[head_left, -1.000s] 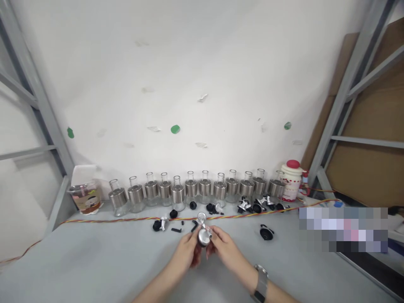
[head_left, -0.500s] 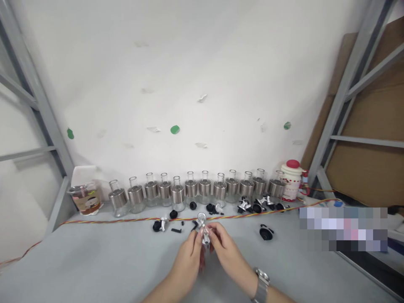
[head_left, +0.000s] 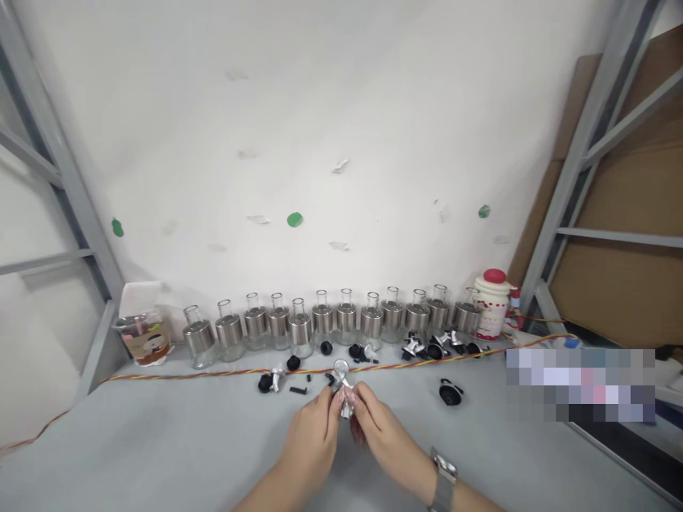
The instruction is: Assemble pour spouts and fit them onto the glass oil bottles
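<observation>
Holding a small shiny silver metal part (head_left: 346, 411) over the middle of the flat grey bench (head_left: 213, 441), clamped between left hand (head_left: 314, 435) and right hand (head_left: 384, 434). Facing a row of metal-sleeved clear glass bottles (head_left: 301, 329) along the back edge.

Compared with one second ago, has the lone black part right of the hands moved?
No; judged against the twisted cable, the black part sits where it did.

Silver pc. (head_left: 347, 412) partly hidden by fingers (head_left: 336, 408); forearms (head_left: 274, 483) cropped btm. (R patch (head_left: 580, 385) pixelated.)
</observation>
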A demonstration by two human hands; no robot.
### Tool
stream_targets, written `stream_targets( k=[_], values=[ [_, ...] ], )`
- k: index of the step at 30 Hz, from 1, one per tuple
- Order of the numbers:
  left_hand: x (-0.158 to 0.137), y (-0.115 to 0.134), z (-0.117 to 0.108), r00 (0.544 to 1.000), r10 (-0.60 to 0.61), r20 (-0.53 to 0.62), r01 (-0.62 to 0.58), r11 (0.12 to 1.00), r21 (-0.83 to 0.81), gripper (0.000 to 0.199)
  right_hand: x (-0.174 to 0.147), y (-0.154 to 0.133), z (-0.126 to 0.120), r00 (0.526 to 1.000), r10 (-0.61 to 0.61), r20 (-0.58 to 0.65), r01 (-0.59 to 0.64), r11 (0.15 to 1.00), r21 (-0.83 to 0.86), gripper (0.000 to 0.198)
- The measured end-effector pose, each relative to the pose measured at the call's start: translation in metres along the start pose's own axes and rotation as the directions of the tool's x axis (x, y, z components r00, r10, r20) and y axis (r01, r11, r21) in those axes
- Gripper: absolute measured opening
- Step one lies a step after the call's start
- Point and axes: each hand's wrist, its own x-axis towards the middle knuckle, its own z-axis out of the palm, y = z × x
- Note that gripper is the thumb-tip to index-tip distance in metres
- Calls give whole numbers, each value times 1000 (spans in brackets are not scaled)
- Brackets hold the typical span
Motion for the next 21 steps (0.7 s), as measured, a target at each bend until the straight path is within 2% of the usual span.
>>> stream_targets(
  k=[6, 11, 21],
  values=[
    [-1, 0, 2, 999, 37, 31, -35, 997, -62, 33, 1, 3, 1, 999, -16, -33, 15, 1000, -26, 27],
    [-1, -4, 6, 1000, 10, 9, -9, 995, -99, 32, -1, -4, -1, 998, 14, -56, -17, 998, -59, 29],
    [-2, -6, 7, 999, 9, 40, -1, 982, -188, 34, 0, -3, -2, 999, 26, 36, -27, 1000, 15, 31]
  ],
)
